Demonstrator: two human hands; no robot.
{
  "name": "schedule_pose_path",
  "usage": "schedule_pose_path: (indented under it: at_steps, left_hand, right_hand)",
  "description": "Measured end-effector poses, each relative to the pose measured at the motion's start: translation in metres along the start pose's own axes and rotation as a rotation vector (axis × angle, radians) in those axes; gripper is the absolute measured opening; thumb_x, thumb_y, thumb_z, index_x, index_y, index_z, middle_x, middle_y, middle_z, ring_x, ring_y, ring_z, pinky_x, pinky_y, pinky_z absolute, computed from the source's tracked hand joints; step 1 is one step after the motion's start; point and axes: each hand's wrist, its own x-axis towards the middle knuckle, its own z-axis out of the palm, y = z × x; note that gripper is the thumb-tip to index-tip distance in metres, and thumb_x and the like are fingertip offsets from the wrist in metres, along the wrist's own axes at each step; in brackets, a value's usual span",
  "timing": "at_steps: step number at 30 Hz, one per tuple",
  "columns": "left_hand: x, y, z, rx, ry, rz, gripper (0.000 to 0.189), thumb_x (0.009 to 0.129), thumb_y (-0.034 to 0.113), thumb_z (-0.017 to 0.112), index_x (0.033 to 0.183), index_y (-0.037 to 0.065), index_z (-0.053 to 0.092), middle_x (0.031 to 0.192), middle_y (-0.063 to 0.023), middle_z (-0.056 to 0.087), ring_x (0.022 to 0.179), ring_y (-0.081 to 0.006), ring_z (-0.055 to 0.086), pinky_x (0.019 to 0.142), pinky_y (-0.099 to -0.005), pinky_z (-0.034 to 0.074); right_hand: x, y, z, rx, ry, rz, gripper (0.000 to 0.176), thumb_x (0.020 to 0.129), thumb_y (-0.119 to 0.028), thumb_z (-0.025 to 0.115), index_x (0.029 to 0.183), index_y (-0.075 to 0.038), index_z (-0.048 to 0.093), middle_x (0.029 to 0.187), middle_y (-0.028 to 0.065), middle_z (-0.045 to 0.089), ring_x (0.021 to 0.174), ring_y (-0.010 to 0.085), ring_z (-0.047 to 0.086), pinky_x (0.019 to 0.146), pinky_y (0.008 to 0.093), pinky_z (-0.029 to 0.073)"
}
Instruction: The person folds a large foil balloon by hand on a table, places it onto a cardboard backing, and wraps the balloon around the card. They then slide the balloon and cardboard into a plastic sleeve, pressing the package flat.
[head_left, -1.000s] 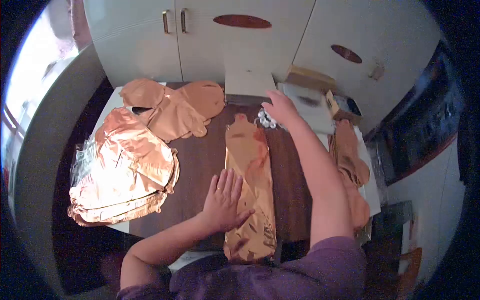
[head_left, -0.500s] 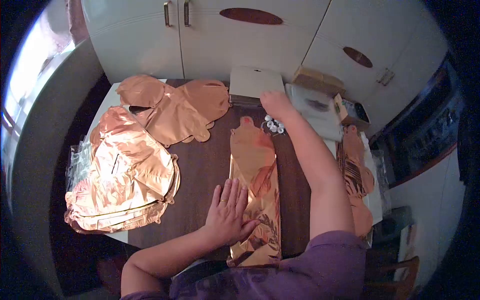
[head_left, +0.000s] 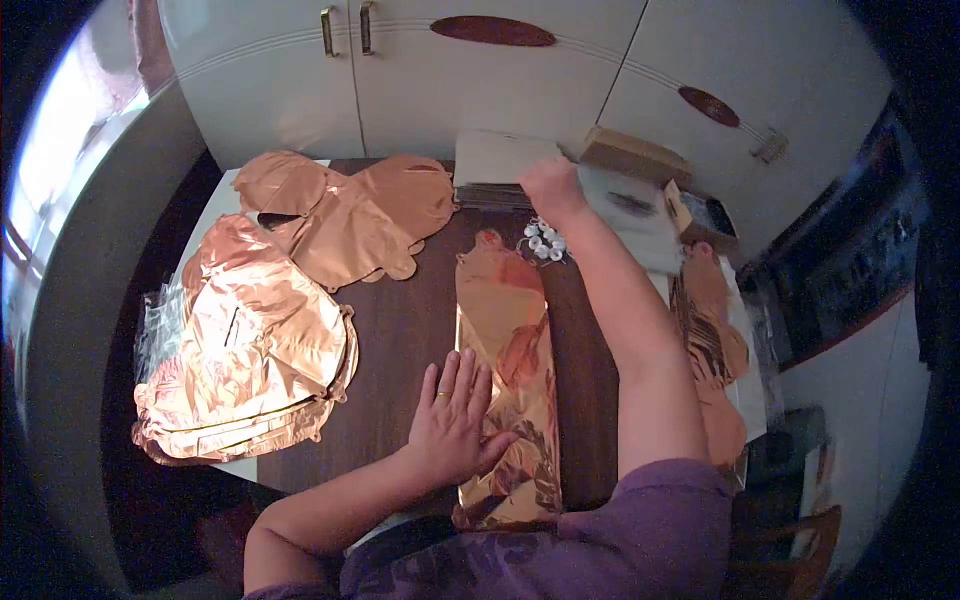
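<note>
A rose-gold foil balloon point(head_left: 500, 290), flat and folded into a long strip, lies on the table in front of me. Across its left edge rests my left hand point(head_left: 455, 425), palm down with the fingers stretched out and a ring on one finger. My right hand point(head_left: 553, 190) reaches far forward and is closed at the right edge of a stack of pale flat cards point(head_left: 495, 165). What its fingers hold is hidden. Several small white ribbon rolls point(head_left: 543, 242) lie just below that hand, beyond the strip's far end.
Large flat rose-gold foil balloons point(head_left: 260, 340) are piled at the left, with more foil shapes point(head_left: 350, 215) behind them. Further foil pieces point(head_left: 710, 350) lie at the right. A cardboard box point(head_left: 635, 155) and a small open box point(head_left: 700, 215) stand by the white cabinets point(head_left: 490, 90).
My right hand has shifted slightly forward along the card stack, still closed. My left hand stays flat on the foil balloon. The whole view has tilted a little.
</note>
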Motion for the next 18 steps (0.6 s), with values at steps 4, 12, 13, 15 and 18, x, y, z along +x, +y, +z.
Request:
schedule_pose_path:
  at_steps: [4,12,13,15,18]
  left_hand:
    - [-0.001,0.0,0.0,0.033,-0.013,-0.013,0.09,0.091,0.062,0.045,0.146,-0.008,0.03,0.152,-0.0321,0.026,0.144,-0.0456,0.02,0.115,-0.0596,0.016]
    - [-0.006,-0.027,-0.002,-0.519,0.241,-0.137,0.078,0.092,0.039,0.054,0.148,-0.004,0.021,0.151,-0.0288,0.024,0.141,-0.045,0.022,0.117,-0.0503,0.017]
    - [-0.013,-0.033,-0.002,-0.597,0.322,-0.117,0.076,0.091,0.034,0.056,0.147,-0.004,0.023,0.15,-0.0284,0.027,0.14,-0.0449,0.025,0.117,-0.049,0.018]
    - [-0.023,-0.036,-0.006,-0.831,0.411,-0.146,0.071,0.088,0.024,0.06,0.143,-0.006,0.027,0.143,-0.0267,0.034,0.134,-0.043,0.033,0.115,-0.0462,0.023]
    - [-0.033,-0.026,-0.024,-0.436,0.389,-0.045,0.067,0.086,0.031,0.066,0.138,-0.001,0.039,0.14,-0.0266,0.037,0.132,-0.0417,0.035,0.114,-0.049,0.026]
  right_hand:
    - [0.012,0.006,-0.052,0.019,0.285,0.295,0.005,0.082,-0.01,0.059,0.078,-0.01,0.062,0.079,0.0088,0.063,0.077,0.0282,0.063,0.066,0.0438,0.049]
    - [-0.073,-0.103,-0.234,1.492,0.074,1.305,0.021,0.088,-0.009,0.065,0.108,-0.001,0.062,0.092,0.0128,0.07,0.065,0.0214,0.067,0.057,0.0328,0.054]
    - [-0.09,-0.127,-0.241,1.705,0.032,1.381,0.021,0.09,-0.01,0.065,0.108,-0.001,0.061,0.091,0.0113,0.069,0.066,0.0193,0.068,0.055,0.0304,0.054]
    - [-0.113,-0.17,-0.253,1.867,-0.068,1.592,0.019,0.094,-0.015,0.063,0.106,-0.001,0.061,0.091,0.0115,0.069,0.065,0.0187,0.067,0.052,0.0291,0.054]
    - [-0.144,-0.201,-0.251,1.826,-0.342,1.597,0.031,0.099,-0.029,0.057,0.109,0.0,0.06,0.095,0.0124,0.069,0.063,0.0174,0.067,0.053,0.0267,0.053]
